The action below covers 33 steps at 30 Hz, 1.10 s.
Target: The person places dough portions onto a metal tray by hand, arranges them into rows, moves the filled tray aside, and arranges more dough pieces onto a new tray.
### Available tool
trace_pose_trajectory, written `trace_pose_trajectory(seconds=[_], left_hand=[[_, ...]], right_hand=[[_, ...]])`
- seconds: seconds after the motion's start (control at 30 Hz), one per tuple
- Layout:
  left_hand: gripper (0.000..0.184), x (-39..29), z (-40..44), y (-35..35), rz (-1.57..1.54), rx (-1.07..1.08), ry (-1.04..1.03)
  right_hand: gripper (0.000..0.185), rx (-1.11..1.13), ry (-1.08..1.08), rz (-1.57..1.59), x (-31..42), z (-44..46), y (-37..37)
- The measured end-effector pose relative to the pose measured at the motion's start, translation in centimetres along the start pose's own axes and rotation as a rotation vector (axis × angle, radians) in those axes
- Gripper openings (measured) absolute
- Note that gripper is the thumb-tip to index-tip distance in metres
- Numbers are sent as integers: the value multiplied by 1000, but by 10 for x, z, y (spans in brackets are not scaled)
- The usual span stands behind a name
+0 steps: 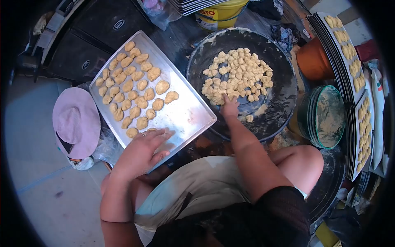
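A silver metal tray (187,113) lies tilted across the left of the view, with many dough pieces (141,101) spread over it in loose rows. My left hand (145,150) rests over the tray's near edge, fingers apart, beside the nearest pieces. To the right stands a round black basin (282,99) holding a heap of small dough lumps (242,70). My right hand (229,108) reaches into the basin at the heap's near edge. Its fingers touch the lumps; whether they grip one cannot be made out.
A pink hat (76,122) lies left of the tray. Behind the basin stands a yellow bucket (224,15). An orange pot (314,61), green-rimmed round containers (330,117) and stacked trays with shaped dough (349,51) stand on the right.
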<state>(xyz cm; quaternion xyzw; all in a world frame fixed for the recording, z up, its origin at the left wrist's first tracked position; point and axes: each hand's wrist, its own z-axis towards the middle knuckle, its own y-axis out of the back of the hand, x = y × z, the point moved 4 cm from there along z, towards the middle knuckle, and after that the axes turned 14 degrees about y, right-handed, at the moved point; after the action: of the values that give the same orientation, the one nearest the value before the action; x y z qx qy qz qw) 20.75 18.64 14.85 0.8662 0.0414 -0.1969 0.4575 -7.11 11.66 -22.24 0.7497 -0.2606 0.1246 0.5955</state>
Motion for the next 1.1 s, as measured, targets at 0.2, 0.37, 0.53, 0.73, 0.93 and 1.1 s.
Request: trace_pose_trajectory(seconds=[0.2, 0.37, 0.53, 0.73, 0.93, 1.1], left_hand=[[46, 0, -7, 4, -10, 20, 14], [47, -5, -19, 8, -4, -10, -1], [47, -4, -20, 5, 13, -14, -24], [45, -5, -17, 11, -7, 10, 4], [44, 0, -11, 8, 7, 28, 25], [43, -3, -7, 11, 3, 64, 79]], right_hand=[[36, -87, 85, 381, -80, 51, 1], [34, -84, 74, 18, -5, 34, 52], [28, -10, 475, -202, 19, 29, -38], [26, -134, 160, 304, -18, 43, 1], [26, -509, -219, 1048, -96, 61, 57], [26, -423, -289, 1428, -104, 70, 69]])
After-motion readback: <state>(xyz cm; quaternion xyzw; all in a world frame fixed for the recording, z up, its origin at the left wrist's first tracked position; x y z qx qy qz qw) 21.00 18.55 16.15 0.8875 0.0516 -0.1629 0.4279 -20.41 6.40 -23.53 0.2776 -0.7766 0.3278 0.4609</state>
